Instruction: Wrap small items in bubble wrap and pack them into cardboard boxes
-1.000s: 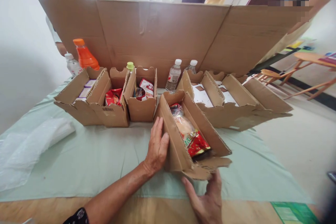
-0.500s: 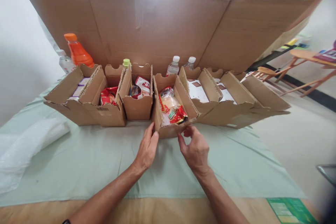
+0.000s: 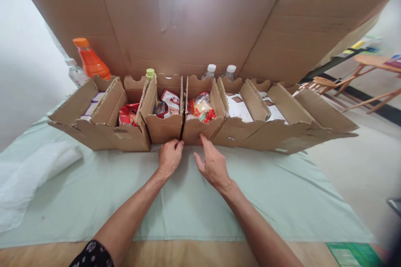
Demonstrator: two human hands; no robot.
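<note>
A row of several open cardboard trays stands on a pale green cloth [image 3: 103, 192]. The middle tray [image 3: 200, 130] holds a bagged bun with a red wrapper [image 3: 200, 108]. My left hand [image 3: 169, 156] is curled, its fingers at the gap between this tray and the tray [image 3: 163, 127] to its left. My right hand [image 3: 213, 162] lies spread, its fingertips touching the middle tray's front wall. Neither hand holds anything.
A big cardboard sheet [image 3: 194, 29] stands behind the trays. An orange bottle [image 3: 89, 59], a green-capped bottle [image 3: 151, 74] and two water bottles [image 3: 209, 71] stand at its foot. Crumpled clear plastic [image 3: 34, 171] lies at the left. Wooden chairs [image 3: 351, 79] stand at the right.
The middle tray, a second ago angled near me, has been pushed back into line with the row. Both hands followed it forward and now rest at its front.
</note>
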